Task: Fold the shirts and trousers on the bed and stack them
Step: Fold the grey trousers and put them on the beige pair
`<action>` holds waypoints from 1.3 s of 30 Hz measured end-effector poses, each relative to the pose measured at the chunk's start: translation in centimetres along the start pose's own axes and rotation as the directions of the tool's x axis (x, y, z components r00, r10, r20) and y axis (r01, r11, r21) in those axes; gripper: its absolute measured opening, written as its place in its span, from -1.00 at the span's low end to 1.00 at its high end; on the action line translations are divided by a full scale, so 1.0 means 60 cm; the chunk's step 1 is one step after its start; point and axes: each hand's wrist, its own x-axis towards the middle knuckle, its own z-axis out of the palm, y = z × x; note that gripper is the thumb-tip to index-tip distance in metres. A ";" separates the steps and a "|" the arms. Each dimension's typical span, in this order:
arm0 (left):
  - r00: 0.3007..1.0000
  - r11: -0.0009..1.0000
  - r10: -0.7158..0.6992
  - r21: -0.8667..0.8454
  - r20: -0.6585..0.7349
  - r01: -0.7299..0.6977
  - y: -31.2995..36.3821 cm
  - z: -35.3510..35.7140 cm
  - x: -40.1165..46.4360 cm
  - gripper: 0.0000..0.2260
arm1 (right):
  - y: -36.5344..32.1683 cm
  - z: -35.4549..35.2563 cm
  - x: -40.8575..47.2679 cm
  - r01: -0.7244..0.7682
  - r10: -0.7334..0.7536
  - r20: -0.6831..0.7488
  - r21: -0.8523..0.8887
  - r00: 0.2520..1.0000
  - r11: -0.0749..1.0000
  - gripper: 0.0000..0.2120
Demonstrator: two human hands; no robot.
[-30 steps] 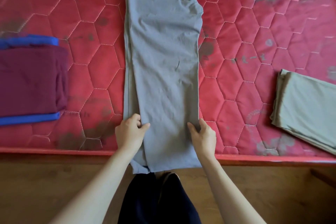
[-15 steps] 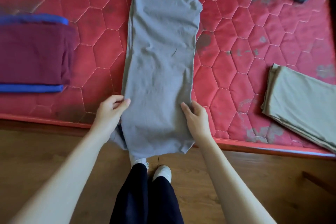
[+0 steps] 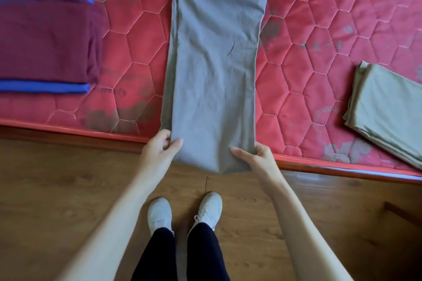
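Head view showed grey trousers (image 3: 214, 64) lying lengthwise on the red bed (image 3: 308, 57), their hem hanging over its edge. The left hand (image 3: 159, 150) and right hand (image 3: 258, 157) each had fingers pinched on a hem corner.

Red quilted mattress (image 3: 141, 36) with dark stains, wood-grain floor (image 3: 57, 180), white sneakers (image 3: 159, 214), black trouser legs (image 3: 157, 255)

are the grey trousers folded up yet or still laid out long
Laid out long: the grey trousers run in one strip up the mattress, leg on leg, hem end gripped by the left hand and right hand.
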 end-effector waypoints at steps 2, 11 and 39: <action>0.996 0.993 0.090 -0.078 0.024 -0.088 0.009 -0.025 -0.018 -0.88 | -0.013 -0.008 -0.016 0.011 -0.018 0.073 0.093 0.997 0.996 -0.78; 0.976 0.856 0.051 0.513 -0.214 0.068 -0.083 -0.046 0.019 -0.91 | 0.047 0.079 -0.008 -0.135 -0.008 -0.224 -0.616 0.975 0.776 -0.67; 0.926 0.965 -0.233 0.046 -0.297 0.258 -0.094 0.007 0.028 -0.85 | 0.061 0.027 0.004 -0.195 -0.043 -0.582 -0.340 0.812 0.920 -0.97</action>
